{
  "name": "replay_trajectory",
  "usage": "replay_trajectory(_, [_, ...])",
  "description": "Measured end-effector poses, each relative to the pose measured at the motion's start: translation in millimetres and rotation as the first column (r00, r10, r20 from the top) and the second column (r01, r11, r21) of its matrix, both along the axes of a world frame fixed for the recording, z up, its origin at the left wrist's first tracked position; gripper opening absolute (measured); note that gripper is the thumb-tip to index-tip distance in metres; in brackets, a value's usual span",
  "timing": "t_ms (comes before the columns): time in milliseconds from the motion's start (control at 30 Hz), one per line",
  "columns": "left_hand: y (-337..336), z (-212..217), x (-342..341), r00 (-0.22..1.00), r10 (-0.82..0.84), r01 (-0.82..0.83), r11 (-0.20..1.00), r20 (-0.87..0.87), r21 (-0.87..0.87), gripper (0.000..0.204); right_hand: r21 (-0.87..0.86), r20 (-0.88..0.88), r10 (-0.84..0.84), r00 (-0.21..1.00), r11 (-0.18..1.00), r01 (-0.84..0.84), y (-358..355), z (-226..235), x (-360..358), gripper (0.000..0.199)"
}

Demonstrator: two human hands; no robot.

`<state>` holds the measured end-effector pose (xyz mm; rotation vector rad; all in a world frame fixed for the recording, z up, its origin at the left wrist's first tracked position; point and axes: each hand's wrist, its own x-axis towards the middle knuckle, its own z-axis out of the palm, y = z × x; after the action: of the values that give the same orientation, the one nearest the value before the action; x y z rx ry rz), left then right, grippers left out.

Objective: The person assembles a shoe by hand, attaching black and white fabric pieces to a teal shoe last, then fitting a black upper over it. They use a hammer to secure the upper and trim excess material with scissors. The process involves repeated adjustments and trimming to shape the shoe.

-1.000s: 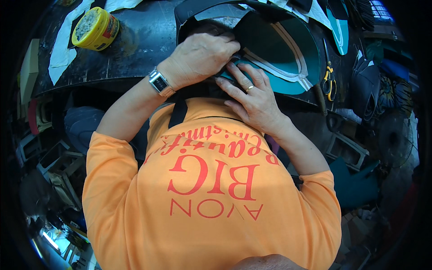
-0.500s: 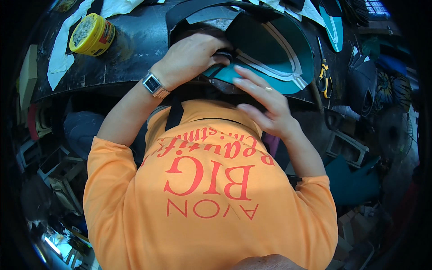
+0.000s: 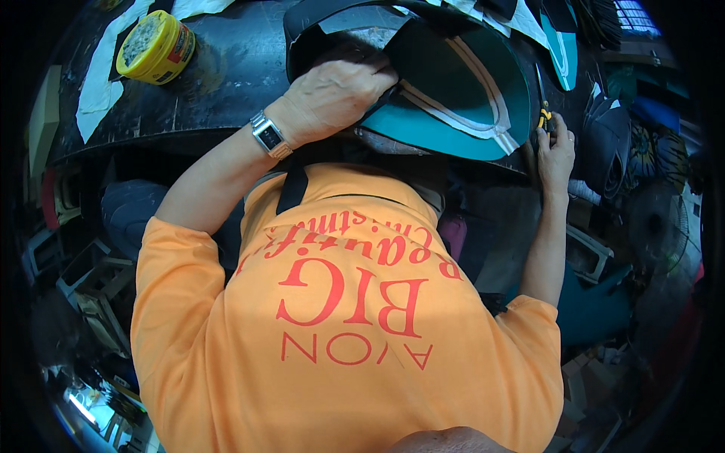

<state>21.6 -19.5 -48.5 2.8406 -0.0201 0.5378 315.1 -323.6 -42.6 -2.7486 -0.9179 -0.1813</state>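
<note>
A curved teal-and-black piece (image 3: 423, 134) with white tape strips along its inner face lies at the table's near edge. My left hand (image 3: 336, 94) is closed on the left part of this piece, where its black band curves. Its fingertips are partly hidden by the hand itself. Far to the right, my right hand (image 3: 556, 155) has its fingers closed round the handles of yellow-and-black scissors (image 3: 545, 115). The blades point away from me on the dark table, and the hand covers most of the handles.
On the dark table (image 3: 226, 90), a yellow tub (image 3: 157, 47) of greyish material stands at the left beside white cloth strips (image 3: 102, 98). Another teal piece (image 3: 560, 49) lies at the far right. Rolled dark sheets (image 3: 606, 143) and a fan (image 3: 661, 223) are further right.
My right hand has left the near side of the teal-and-black piece and moved right to the scissors, closing on their handles. The left hand stays on the piece, which has shifted slightly.
</note>
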Motion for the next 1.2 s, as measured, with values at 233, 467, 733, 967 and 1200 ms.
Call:
replay_trajectory(233, [2.3,-1.5,-4.7,0.996,-0.004,0.0,0.999,-0.091,-0.037,0.019,-0.025,-0.137,-0.106,0.985,0.994,0.104,-5.9,6.4,7.9,0.055])
replay_trajectory(467, [7.0,-4.3,0.7,0.992,-0.037,0.036,0.999,-0.123,-0.011,0.019,-0.034,-0.16,-0.093,0.983,0.995,0.089,-12.8,5.6,11.5,0.062])
replay_trajectory(733, [9.0,5.4,0.2,0.982,0.011,-0.024,0.997,-0.186,-0.07,0.019,0.757,-0.648,0.61,0.455,0.455,0.468,1.5,58.7,-49.9,0.071])
replay_trajectory(967, [13.1,15.6,-9.4,0.998,0.062,-0.065,0.949,-0.02,-0.308,0.019,0.373,-0.902,0.412,-0.128,0.895,0.246,22.7,73.6,-138.4,0.067])
replay_trajectory(1200, [9.6,13.5,-13.9,0.995,0.102,-0.103,0.937,-0.021,-0.333,0.021,0.247,-0.903,0.306,-0.3,0.944,0.219,31.0,49.9,-139.3,0.086])
